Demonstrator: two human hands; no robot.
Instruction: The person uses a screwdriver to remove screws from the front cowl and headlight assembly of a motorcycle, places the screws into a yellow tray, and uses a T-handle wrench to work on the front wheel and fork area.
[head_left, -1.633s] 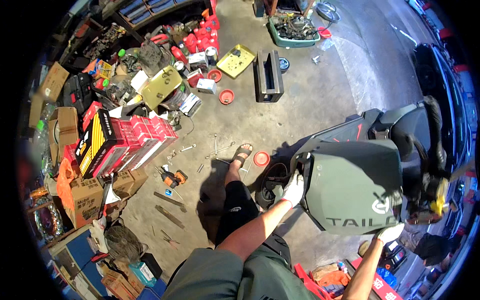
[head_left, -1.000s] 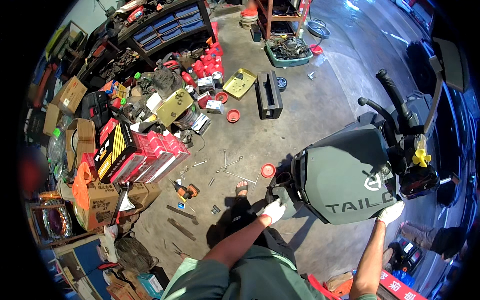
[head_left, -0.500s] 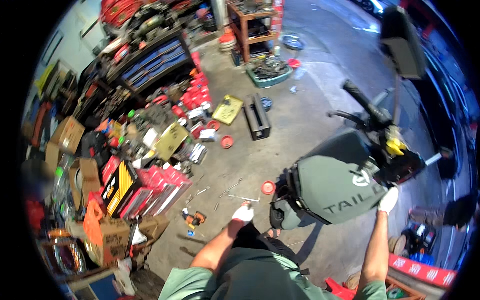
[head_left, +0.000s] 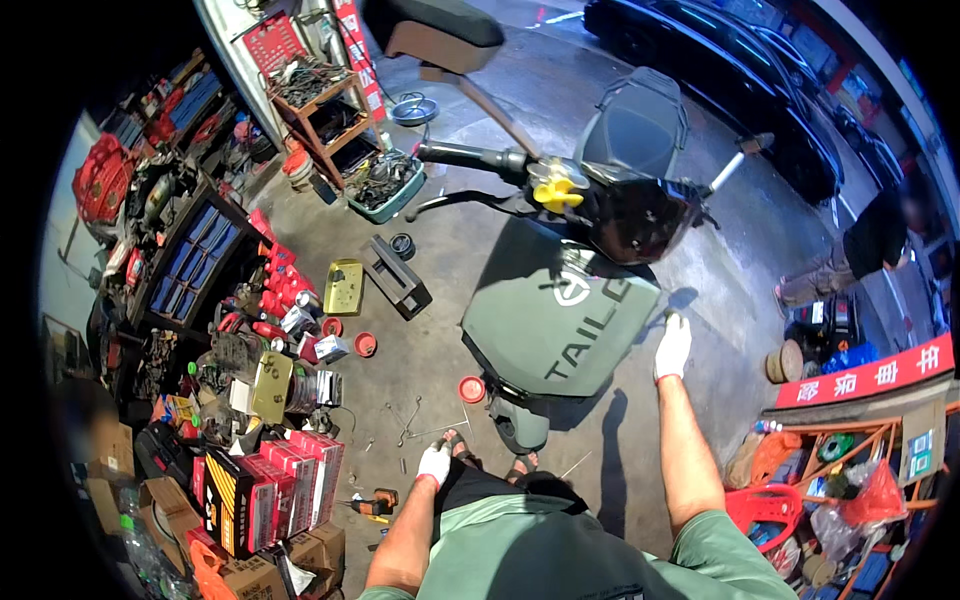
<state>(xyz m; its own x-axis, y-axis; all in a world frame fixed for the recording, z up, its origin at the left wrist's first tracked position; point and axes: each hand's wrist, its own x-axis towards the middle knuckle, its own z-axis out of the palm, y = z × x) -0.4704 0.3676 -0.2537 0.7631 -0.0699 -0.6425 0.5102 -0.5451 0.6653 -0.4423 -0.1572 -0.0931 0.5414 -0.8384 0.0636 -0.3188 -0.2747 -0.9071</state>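
My left hand [head_left: 434, 463], in a white glove, hangs low in front of my thigh; its fingers point away from me and are too small and bunched to read. My right hand [head_left: 673, 347], also white-gloved, is raised just off the right edge of the scooter's green front panel [head_left: 540, 330], fingers stretched forward. The electric scooter stands before me, its handlebar grip [head_left: 470, 156] and brake lever [head_left: 450, 200] reaching left. A yellow piece [head_left: 558, 192] sits at the middle of the handlebar, beside the dark display [head_left: 645, 215].
Several wrenches [head_left: 408, 425] and an orange power drill [head_left: 375, 502] lie on the floor, near a red dish [head_left: 471, 389]. Stacked red boxes [head_left: 290, 470] and parts crowd the left. A red basket [head_left: 765, 515] stands at right; a person [head_left: 870, 240] is beyond.
My view has swung right, so the scooter appears further left and more upright. My right hand has come away from the panel's edge, and my left hand stays low.
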